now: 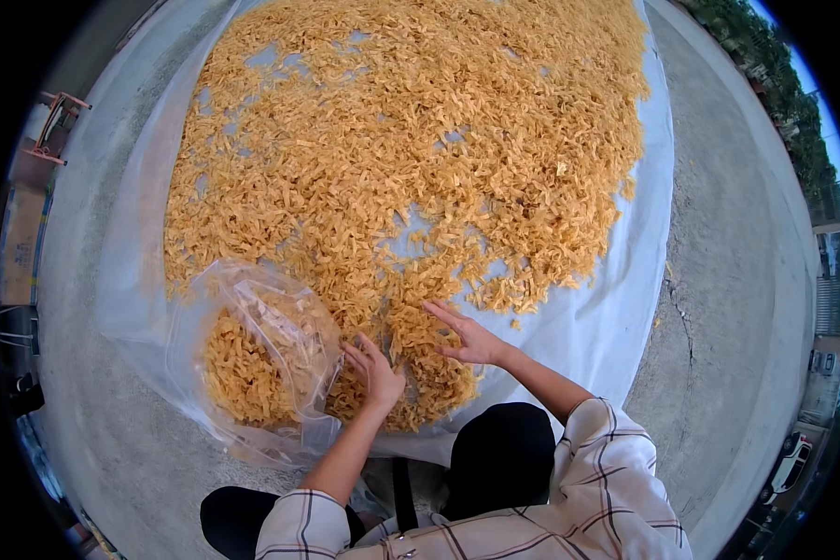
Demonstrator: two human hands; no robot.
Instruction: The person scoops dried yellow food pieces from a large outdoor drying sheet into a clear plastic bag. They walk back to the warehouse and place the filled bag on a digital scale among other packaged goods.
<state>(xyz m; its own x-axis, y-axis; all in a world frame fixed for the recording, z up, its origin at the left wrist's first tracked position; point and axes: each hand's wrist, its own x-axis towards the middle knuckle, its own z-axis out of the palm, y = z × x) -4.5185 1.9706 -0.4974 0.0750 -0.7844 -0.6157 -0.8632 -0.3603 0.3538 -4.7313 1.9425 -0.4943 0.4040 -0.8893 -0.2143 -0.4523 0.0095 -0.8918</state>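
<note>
Bag of clear, thin plastic [308, 297], at 8 o'clock from the view's centre, is seen partly filled with yellow strips; its open edge seems to be turned toward 3 o'clock, and is best held wide and low there, so that nothing is swept beneath the film. Just beside it, at 6 o'clock, a loose heap of dry, pale-yellow, flat strips [436, 385] is found between and below the hands, joined to the broad layer spread toward 12 o'clock. Such strips look brittle, so they would be better moved in small, cupped loads than pressed, and kept off the bare margin of the white plastic sheet [651, 201], seen at 2 o'clock.

As for pose, the bare left hand [380, 378] is placed at 7 o'clock, fingers loosely bent and aimed toward 11, tips at the bag's edge; whether any film is pinched cannot be told. The bare right hand [478, 343], between 4 and 5 o'clock, is released, its fingers stretched toward 10 over the heap and its thumb held apart, with nothing gripped. Both forearms are angled inward, toward the heap.
</note>
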